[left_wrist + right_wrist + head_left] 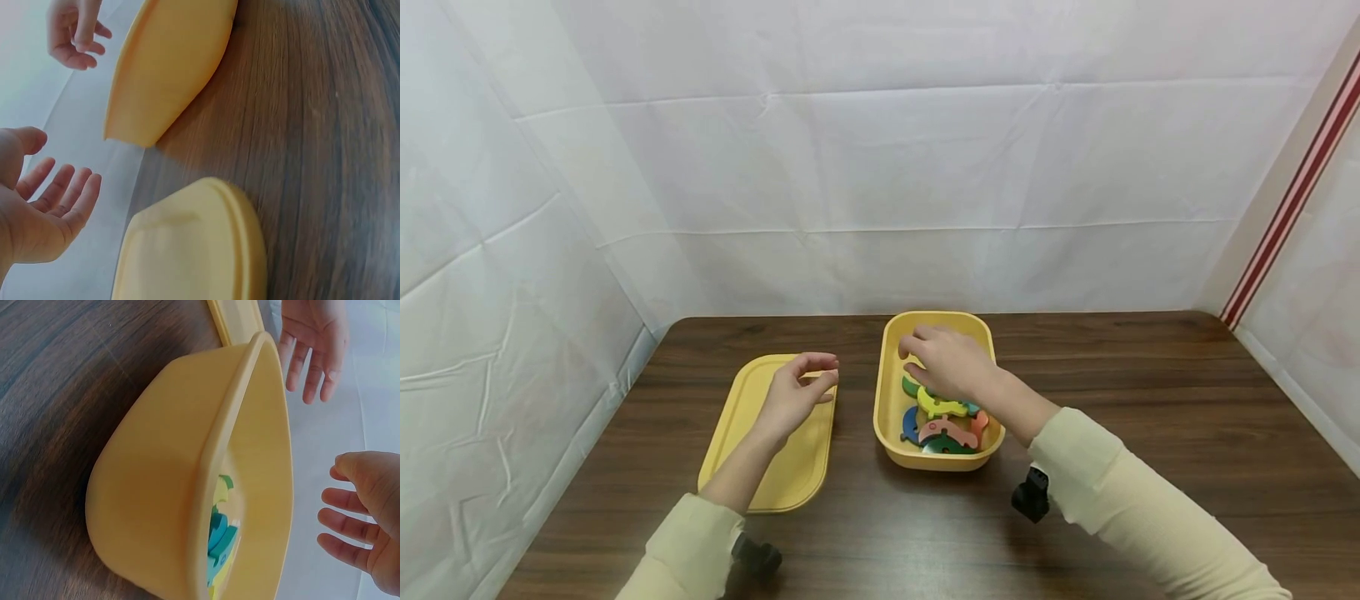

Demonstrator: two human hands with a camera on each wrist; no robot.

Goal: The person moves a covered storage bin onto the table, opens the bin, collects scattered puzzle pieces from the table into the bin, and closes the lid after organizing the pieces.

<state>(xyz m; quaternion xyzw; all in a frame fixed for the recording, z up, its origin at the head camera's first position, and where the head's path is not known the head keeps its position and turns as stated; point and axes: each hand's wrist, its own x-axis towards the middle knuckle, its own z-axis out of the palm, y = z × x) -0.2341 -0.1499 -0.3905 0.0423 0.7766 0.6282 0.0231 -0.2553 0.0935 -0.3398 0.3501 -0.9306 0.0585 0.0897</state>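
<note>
A yellow bin [883,400] stands on the table, holding several colourful shaped pieces, among them a yellow piece [942,405], a pink piece [949,432] and a blue piece [910,425]. Over the bin hovers my right hand [947,360], its fingers loosely bent with nothing in them; the right wrist view shows that hand [369,519] beyond the bin's rim. To the left lies a flat yellow lid [790,467]. My left hand [797,396] is raised above the lid, and the left wrist view shows its fingers [78,203] spread and holding nothing.
The dark wooden table [1150,400] reaches back to a white sheet [910,167] hung behind it. More white sheeting hangs at left and right, with a red stripe [1292,200] on the right. Each wrist carries a small black camera.
</note>
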